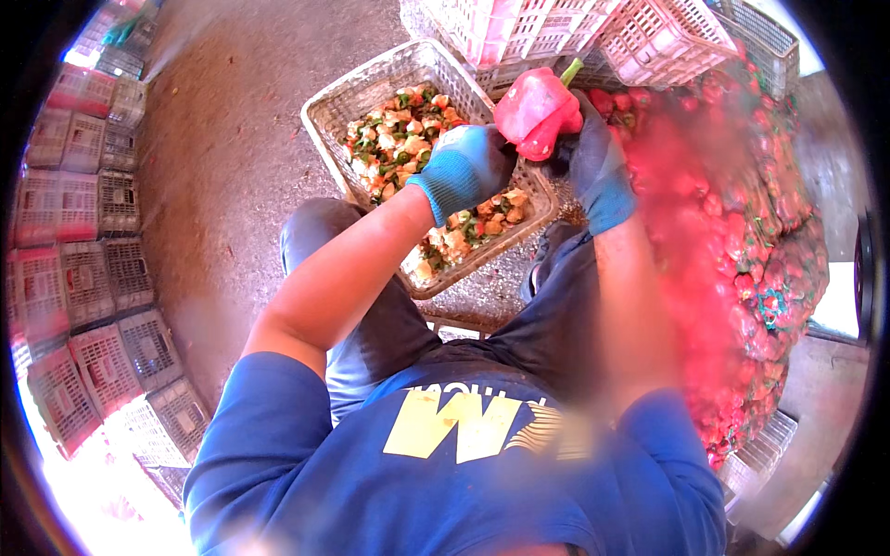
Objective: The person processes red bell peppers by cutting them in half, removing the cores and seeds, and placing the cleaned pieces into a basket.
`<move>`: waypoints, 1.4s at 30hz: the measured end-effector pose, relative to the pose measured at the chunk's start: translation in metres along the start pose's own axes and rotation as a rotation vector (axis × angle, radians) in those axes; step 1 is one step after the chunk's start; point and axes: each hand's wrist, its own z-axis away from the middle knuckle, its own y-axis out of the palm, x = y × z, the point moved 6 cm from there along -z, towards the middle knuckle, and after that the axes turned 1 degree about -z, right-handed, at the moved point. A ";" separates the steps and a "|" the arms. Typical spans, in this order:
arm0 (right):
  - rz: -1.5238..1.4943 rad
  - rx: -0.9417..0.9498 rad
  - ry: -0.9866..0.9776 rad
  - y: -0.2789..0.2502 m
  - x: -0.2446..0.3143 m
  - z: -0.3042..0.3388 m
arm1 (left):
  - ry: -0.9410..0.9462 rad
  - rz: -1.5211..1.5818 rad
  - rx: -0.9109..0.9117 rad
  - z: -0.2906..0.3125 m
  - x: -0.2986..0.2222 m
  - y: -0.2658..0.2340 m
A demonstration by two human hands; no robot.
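Observation:
A red bell pepper [536, 109] with a green stem is held up between my hands, above the near right edge of a plastic crate. My right hand [598, 153], in a dark-palmed glove with a blue cuff, is closed round its right and lower side. My left hand [475, 159], in a blue knit glove, is closed against its lower left side; its fingertips are partly hidden. Below my left hand, the pale crate [326, 120] holds a heap of pepper cores [394, 139] with green stems and whitish seeds.
A big heap of red peppers [714, 241], partly in netting, lies on my right. Plastic crates [538, 28] stand at the far side, and stacked crates [88, 204] line the left. The concrete floor [222, 120] is stained. My knees flank the crate's near end.

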 end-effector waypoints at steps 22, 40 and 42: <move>0.531 -0.059 -0.749 0.046 0.035 0.031 | -0.141 0.005 -0.047 0.000 0.011 -0.021; 0.168 0.053 -0.275 0.020 -0.014 -0.013 | -0.172 0.105 0.182 0.002 0.031 0.000; 0.005 0.048 -0.170 0.020 -0.018 -0.010 | -0.164 0.038 0.218 0.002 0.031 0.001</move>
